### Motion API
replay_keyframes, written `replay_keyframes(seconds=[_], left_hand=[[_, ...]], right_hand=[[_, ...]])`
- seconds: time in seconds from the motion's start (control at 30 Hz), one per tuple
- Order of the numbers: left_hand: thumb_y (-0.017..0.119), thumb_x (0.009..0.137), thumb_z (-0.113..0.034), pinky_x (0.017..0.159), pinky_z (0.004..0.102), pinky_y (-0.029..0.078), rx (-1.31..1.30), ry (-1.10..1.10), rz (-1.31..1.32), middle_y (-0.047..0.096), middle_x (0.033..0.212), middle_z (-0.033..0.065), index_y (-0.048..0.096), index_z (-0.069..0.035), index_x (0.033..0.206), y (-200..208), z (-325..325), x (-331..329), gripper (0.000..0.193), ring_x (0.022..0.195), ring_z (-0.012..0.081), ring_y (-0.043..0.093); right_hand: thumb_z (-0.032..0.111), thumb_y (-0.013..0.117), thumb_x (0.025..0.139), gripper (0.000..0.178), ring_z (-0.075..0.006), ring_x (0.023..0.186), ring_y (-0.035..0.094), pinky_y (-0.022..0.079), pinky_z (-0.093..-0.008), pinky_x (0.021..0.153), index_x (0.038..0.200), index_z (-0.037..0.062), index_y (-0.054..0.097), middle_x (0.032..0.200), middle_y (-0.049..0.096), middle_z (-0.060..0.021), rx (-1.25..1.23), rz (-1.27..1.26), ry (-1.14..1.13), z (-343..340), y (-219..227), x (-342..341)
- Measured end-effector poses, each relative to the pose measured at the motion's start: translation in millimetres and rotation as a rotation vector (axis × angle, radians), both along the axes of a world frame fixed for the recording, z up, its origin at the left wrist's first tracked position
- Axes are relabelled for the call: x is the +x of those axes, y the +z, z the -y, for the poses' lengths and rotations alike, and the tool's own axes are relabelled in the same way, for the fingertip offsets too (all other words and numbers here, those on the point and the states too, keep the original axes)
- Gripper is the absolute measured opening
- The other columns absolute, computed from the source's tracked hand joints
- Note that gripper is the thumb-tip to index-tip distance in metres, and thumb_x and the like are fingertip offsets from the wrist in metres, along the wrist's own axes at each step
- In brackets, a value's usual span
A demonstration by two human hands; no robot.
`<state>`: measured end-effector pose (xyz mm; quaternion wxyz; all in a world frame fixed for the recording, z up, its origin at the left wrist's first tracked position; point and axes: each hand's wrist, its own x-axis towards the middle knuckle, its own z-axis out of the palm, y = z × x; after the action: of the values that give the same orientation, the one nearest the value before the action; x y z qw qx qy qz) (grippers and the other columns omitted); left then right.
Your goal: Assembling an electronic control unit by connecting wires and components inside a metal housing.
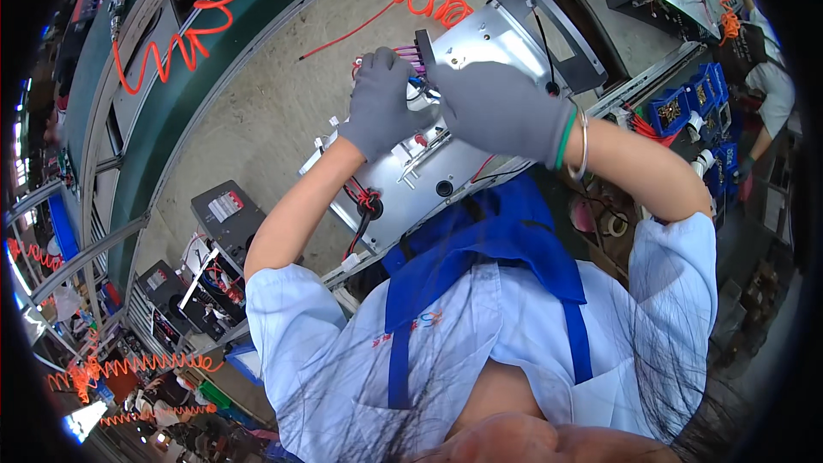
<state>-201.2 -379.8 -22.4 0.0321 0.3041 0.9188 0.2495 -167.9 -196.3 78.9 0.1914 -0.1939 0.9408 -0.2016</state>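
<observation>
In front of me lies a silver sheet-metal chassis (386,193) with a raised panel at its far right. My left hand (380,103), in a grey glove, is bent over its far left part, beside purple wires (410,55) that run to a dark block (424,50). The fingers are curled, and whatever they hold is hidden. Close by on the right, my right hand (506,111), gloved too, is closed in a fist over the middle of the chassis; its grip is hidden. Red and black wires (367,201) pass through a hole near the chassis's left end.
Orange coiled hoses (420,0) hang across the far side. Blue bins (669,111) of small parts stand at right, near a co-worker's arm (759,144). Dark-cased units (227,214) sit at lower left. A green conveyor belt (141,154) curves along the left.
</observation>
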Motion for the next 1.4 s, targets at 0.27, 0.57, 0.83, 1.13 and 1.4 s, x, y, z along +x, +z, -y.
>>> replay_keyframes(seconds=[0.27,0.57,0.83,1.13,1.4], left_hand=[[0.077,0.063,-0.044,0.08,0.0441,0.04,0.011,-0.012,-0.076,0.049,0.096,0.0158,0.058,-0.004,0.091,-1,-2,-1,0.053,0.093,0.0327,0.048],[0.078,0.061,-0.042,0.081,0.0432,0.041,0.053,0.011,-0.079,0.049,0.097,0.0151,0.059,-0.005,0.09,-8,2,0,0.051,0.094,0.0325,0.048],[0.081,0.061,-0.038,0.085,0.0436,0.042,-0.006,0.004,-0.015,0.048,0.098,0.0147,0.06,-0.006,0.09,3,-2,1,0.048,0.098,0.0331,0.048],[0.08,0.061,-0.037,0.085,0.0421,0.042,0.005,0.006,-0.013,0.048,0.098,0.0145,0.06,-0.006,0.09,0,0,1,0.048,0.097,0.0325,0.047],[0.081,0.061,-0.038,0.086,0.0422,0.042,0.006,-0.011,-0.004,0.049,0.099,0.0154,0.059,-0.005,0.09,2,1,0,0.049,0.098,0.0327,0.048]], right_hand=[[0.013,0.055,0.077,0.016,-0.0214,0.05,0.054,0.044,-0.0339,0.046,0.079,0.0003,0.063,0.067,0.061,-0.0126,0.1,-0.068,0.388,42,-39,-154],[0.019,0.062,0.082,0.021,-0.0293,0.065,0.065,0.053,-0.0386,0.061,0.076,-0.001,0.063,0.075,0.066,-0.0147,0.327,-0.109,0.436,55,-8,-161],[0.02,0.056,0.091,0.021,-0.0276,0.05,0.061,0.048,-0.0389,0.049,0.108,0.0076,0.056,0.058,0.059,-0.0081,-0.349,-0.446,-0.13,-32,-27,33],[0.016,0.059,0.09,0.023,-0.0232,0.053,0.061,0.048,-0.0358,0.05,0.109,0.0045,0.057,0.065,0.06,-0.0089,-0.398,-0.637,-0.212,-25,-50,64],[0.014,0.057,0.091,0.022,-0.0226,0.053,0.06,0.047,-0.0354,0.049,0.111,0.0045,0.057,0.07,0.061,-0.01,-0.388,-0.618,-0.185,-23,-58,67]])
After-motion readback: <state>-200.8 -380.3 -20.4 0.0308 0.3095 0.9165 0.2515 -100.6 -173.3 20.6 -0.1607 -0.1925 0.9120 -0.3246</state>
